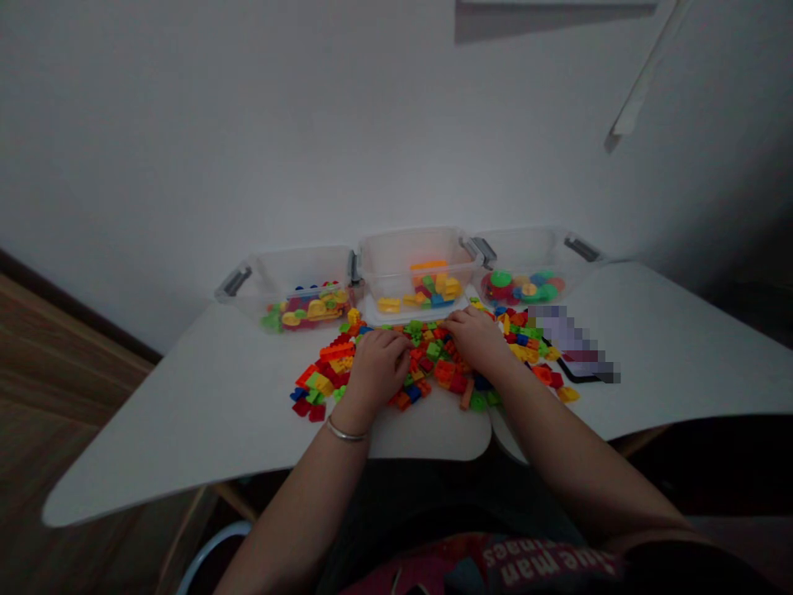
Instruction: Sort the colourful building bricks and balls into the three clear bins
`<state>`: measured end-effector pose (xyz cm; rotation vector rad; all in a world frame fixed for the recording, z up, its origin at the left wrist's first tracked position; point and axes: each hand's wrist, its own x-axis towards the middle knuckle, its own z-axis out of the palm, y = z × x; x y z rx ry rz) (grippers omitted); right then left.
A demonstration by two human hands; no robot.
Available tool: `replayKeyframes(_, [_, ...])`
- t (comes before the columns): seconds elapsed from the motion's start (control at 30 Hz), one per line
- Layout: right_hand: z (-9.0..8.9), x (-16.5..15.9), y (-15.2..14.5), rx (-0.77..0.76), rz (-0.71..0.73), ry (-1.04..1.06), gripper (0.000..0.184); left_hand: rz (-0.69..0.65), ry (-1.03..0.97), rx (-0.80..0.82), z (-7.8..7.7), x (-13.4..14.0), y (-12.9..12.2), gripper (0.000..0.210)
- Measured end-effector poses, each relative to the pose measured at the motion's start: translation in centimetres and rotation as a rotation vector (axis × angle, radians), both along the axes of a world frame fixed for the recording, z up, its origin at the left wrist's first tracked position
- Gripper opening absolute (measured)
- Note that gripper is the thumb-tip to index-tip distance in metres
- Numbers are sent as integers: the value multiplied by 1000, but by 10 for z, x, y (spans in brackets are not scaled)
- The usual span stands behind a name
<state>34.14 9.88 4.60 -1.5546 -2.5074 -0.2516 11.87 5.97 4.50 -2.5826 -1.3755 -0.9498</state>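
A wide heap of small toy building blocks (434,351) in red, orange, yellow, green and blue lies on the white table. My left hand (377,368), with a bangle (344,431) at the wrist, is over the left part of the heap. Its fingers curl down and together among the blocks, and whatever is between them is hidden. My right hand (477,337) reaches in from the other side, palm down. Its fingers are loosely bent and slightly apart, with the tips touching blocks near the middle of the heap.
Behind the heap stand three clear plastic bins: a left bin (248,302), a middle bin (384,268) and a right bin (579,273), each holding some coloured pieces. A dark-edged phone or tablet (573,368) lies right of the heap. The table (204,413) backs onto a wall.
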Motion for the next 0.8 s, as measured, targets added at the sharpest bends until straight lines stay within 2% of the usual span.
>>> replayKeyframes(0.37, [1, 0, 0, -24, -34, 10, 38, -2, 9, 0, 2, 1, -1, 14])
replayKeyframes(0.8, [11, -7, -3, -65, -52, -56, 38, -9, 27, 12, 0, 1, 1, 13])
